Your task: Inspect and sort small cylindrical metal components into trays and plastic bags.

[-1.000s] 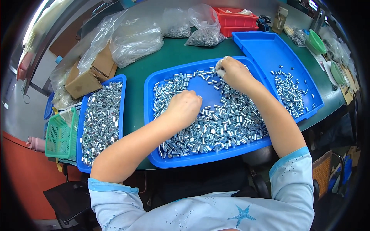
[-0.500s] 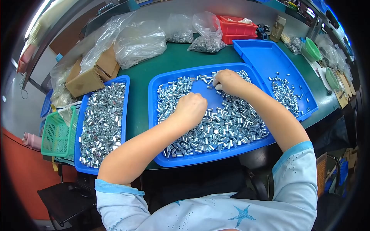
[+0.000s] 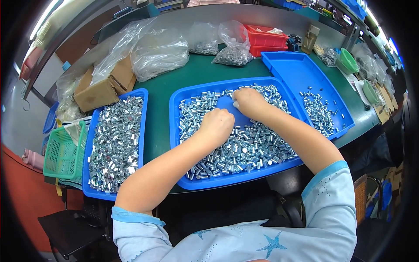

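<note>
A large blue tray (image 3: pixel 173 126) in the middle holds a spread of small, shiny metal cylinders (image 3: pixel 251 150). My left hand (image 3: pixel 217 126) is over the left-centre of this tray, its fingers curled under and largely hidden by the back of the hand. Just right of it and farther away, my right hand (image 3: pixel 251 102) reaches down to the tray with its fingers bent together. White covers show on its fingertips. Between the two hands lies a bare patch of blue tray bottom. Whether either hand grips a cylinder cannot be made out.
To the left stand a narrower blue tray (image 3: pixel 146 102) full of metal pieces, a green basket (image 3: pixel 63 150) and a cardboard box (image 3: pixel 94 96). Another blue tray (image 3: pixel 290 67) at right bears loose cylinders. Plastic bags (image 3: pixel 159 54) and red bins (image 3: pixel 266 38) line the back.
My right hand has moved left, closer to my left hand. The left hand stays at nearly the same spot over the tray. The whole view has shifted slightly.
</note>
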The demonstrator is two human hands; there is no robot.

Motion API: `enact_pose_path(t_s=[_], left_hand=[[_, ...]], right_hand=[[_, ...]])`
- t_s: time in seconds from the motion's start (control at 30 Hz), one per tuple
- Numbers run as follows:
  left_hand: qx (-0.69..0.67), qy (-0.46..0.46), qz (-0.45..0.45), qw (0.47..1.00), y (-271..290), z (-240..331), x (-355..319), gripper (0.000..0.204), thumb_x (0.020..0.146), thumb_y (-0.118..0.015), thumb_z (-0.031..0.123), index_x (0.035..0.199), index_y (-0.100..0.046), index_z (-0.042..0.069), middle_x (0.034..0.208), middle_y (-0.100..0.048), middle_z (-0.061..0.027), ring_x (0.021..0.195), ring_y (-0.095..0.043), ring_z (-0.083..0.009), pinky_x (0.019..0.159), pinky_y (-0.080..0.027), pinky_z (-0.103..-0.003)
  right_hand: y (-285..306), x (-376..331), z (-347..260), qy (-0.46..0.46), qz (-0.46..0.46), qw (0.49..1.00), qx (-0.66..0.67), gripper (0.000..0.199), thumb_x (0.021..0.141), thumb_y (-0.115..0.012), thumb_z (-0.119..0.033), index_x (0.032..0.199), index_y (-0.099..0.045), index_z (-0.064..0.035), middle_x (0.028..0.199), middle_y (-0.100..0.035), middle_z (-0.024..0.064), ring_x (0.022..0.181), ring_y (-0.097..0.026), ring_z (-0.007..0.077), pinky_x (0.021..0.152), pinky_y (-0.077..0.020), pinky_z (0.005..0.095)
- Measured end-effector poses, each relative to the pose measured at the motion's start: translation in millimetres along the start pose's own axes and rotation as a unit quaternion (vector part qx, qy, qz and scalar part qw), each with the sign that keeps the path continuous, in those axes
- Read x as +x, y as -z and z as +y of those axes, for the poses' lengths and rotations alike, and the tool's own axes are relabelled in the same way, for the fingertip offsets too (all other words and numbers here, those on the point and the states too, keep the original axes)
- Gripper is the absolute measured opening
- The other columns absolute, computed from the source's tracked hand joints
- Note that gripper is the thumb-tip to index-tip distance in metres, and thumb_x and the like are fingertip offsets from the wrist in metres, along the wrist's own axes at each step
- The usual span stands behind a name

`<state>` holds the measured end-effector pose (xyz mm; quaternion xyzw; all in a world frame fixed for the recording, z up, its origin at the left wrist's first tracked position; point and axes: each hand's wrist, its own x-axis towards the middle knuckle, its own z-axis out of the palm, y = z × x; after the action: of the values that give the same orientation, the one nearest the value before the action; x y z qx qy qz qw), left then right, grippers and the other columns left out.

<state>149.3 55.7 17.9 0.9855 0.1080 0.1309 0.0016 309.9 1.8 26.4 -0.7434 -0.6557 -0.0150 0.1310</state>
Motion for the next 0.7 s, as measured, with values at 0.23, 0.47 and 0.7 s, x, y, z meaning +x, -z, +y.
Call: enact_pose_path(t_s=[0.23,0.47,0.7], left_hand=[[-0.005,-0.011,0.008,1.0,1.4,-1.8,-1.1,0.007,0.066,-0.057,0.002,0.069,-0.063,0.0,0.076,-0.062,-0.0162,0.075,-0.063,-0.0305,0.063,-0.053,-0.039],[-0.004,0.003,-0.032,0.999,6.2,1.8,-2.4,0.009,0.074,-0.055,0.006,0.075,-0.061,0.0,0.077,-0.06,-0.0167,0.079,-0.06,-0.0323,0.069,-0.05,-0.041],[0.022,-0.015,-0.02,0.999,5.3,-0.4,-0.4,0.007,0.07,-0.053,0.003,0.071,-0.059,0.001,0.075,-0.06,-0.0158,0.076,-0.062,-0.0311,0.066,-0.052,-0.04]], right_hand=[[7.3,3.1,20.4,0.109,0.037,0.993,0.011,0.018,0.065,-0.063,-0.004,0.083,-0.065,-0.0056,0.083,-0.062,0.0134,0.088,-0.059,0.0293,0.075,-0.0485,0.0374],[-4.8,3.2,13.4,0.304,0.033,0.951,-0.049,0.016,0.064,-0.06,-0.006,0.079,-0.066,-0.0076,0.083,-0.062,0.0099,0.086,-0.061,0.0286,0.073,-0.0495,0.0376],[6.0,5.2,12.7,0.159,-0.019,0.982,-0.099,0.01,0.071,-0.056,-0.009,0.075,-0.065,-0.0067,0.084,-0.063,0.0133,0.082,-0.062,0.0308,0.07,-0.0504,0.0391]])
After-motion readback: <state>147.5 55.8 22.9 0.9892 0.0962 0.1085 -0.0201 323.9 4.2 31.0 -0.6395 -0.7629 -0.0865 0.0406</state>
